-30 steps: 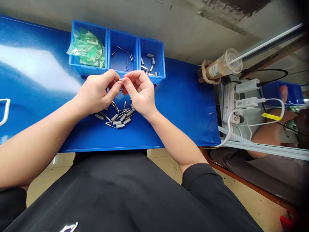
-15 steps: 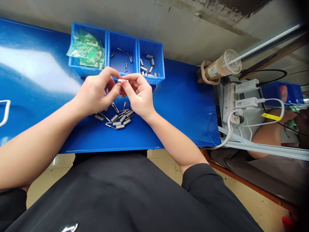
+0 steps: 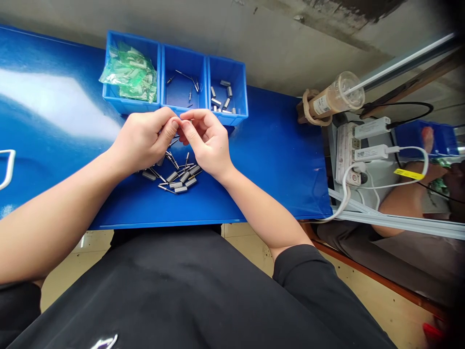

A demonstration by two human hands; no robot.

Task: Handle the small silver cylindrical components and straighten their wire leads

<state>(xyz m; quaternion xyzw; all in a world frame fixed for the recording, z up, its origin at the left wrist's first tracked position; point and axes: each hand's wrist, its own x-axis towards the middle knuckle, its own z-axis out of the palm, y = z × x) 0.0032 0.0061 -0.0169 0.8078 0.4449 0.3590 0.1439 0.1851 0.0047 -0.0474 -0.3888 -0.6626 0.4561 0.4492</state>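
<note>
My left hand (image 3: 147, 134) and my right hand (image 3: 210, 141) meet above the table in front of the bins, thumb tips touching. Both hands are closed in a pinch. The metal hex standoff seen between them earlier is now almost wholly covered by the fingers, held at the right thumb and index finger. What the left fingertips grip is hidden. Below the hands lies a loose pile of grey hex standoffs (image 3: 176, 184) and thin blind rivets (image 3: 166, 189), part of it covered by my left hand.
Three joined blue bins stand behind my hands: one with green plastic packets (image 3: 134, 72), one with a few rivets (image 3: 190, 93), one with several standoffs (image 3: 225, 103). At right are a drink cup (image 3: 332, 99), a power strip (image 3: 347, 150) with cables, and another person's arm (image 3: 403, 201).
The fingers have closed over the hex standoff, which was visible between the thumbs before. My left hand has turned slightly and its index finger is tucked in. The pile looks unchanged.
</note>
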